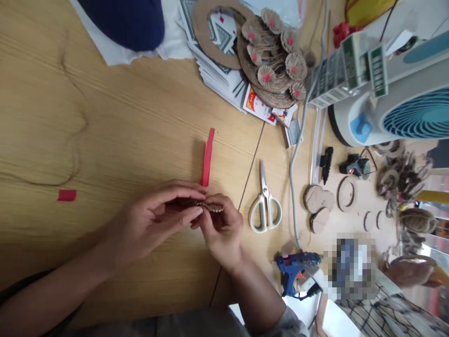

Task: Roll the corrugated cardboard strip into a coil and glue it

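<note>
Both my hands meet over the wooden table, pinching a thin brown piece of corrugated cardboard (pixel 213 207) seen edge-on. My left hand (pixel 157 215) grips its left part between thumb and fingers, hiding much of it. My right hand (pixel 222 229) pinches the other end, with thumb below and fingers curled around. Just beyond the fingertips lies a folded red strip (pixel 207 159). A small red piece (pixel 66 195) rests left of my left hand. Scissors with white handles (pixel 265 206) lie partly open to the right of my right hand.
A blue glue gun (pixel 294 271) and a grey cable (pixel 293 178) are at right. Cardboard flowers with red centres (pixel 266 75) sit on coiled cardboard beside stacked playing cards (pixel 220 84). A fan (pixel 396 98) stands at upper right, near cardboard discs (pixel 317 199). A dark blue object (pixel 126 21) lies at top.
</note>
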`<control>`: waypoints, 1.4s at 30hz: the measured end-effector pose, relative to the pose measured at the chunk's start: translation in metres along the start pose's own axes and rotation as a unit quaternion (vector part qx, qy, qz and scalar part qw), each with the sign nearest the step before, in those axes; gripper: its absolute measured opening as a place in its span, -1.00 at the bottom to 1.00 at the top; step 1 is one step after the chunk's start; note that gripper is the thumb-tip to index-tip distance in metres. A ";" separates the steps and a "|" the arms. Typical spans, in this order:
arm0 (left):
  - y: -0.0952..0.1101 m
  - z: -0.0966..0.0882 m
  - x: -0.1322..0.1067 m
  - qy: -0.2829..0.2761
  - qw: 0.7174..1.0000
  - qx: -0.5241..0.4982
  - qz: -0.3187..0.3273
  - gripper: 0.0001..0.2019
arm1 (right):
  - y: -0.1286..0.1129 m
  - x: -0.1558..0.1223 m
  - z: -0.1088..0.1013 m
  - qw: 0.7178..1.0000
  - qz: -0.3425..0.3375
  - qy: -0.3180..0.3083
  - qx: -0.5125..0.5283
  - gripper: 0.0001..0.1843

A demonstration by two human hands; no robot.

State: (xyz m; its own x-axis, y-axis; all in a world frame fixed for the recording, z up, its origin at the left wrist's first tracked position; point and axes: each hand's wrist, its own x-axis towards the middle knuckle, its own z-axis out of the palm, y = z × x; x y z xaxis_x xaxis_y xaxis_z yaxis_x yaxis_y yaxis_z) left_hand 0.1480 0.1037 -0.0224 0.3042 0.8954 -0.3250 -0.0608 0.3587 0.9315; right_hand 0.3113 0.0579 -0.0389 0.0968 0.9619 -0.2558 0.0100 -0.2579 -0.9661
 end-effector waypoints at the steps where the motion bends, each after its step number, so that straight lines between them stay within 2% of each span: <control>1: 0.001 0.000 0.000 0.006 1.000 -0.005 -0.003 -0.87 | 0.000 -0.001 -0.001 1.000 -0.001 0.000 -0.008 -0.87; 5: 0.004 -0.001 0.002 0.001 1.000 -0.025 -0.006 -0.95 | -0.005 -0.001 0.000 1.000 0.001 0.005 0.013 -0.86; 10: -0.003 -0.003 0.005 -0.043 0.999 -0.023 -0.001 -0.84 | -0.007 0.005 0.005 0.998 0.010 0.023 0.058 -0.74; 15: -0.015 -0.006 0.016 -0.032 0.997 0.020 0.060 -0.89 | -0.002 0.014 0.008 0.997 -0.018 0.026 0.074 -0.65; 20: -0.010 -0.004 0.023 -0.025 0.997 0.026 0.067 -0.83 | 0.001 0.021 0.010 0.995 -0.067 0.031 0.069 -0.61; 27: -0.010 -0.007 0.028 -0.009 0.996 0.023 0.088 -0.86 | 0.006 0.025 0.009 0.993 -0.095 0.022 0.066 -0.60; 42: -0.017 -0.007 0.029 -0.009 0.994 0.052 0.096 -0.81 | 0.006 0.023 0.007 0.996 -0.076 0.014 0.053 -0.68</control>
State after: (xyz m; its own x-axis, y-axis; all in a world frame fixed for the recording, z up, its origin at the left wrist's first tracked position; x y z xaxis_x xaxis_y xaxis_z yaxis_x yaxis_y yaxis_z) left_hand 0.1511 0.1258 -0.0489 0.3134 0.9397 -0.1370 -0.0216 0.1513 0.9883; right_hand 0.3066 0.0789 -0.0509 0.1300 0.9858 -0.1065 -0.0790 -0.0967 -0.9922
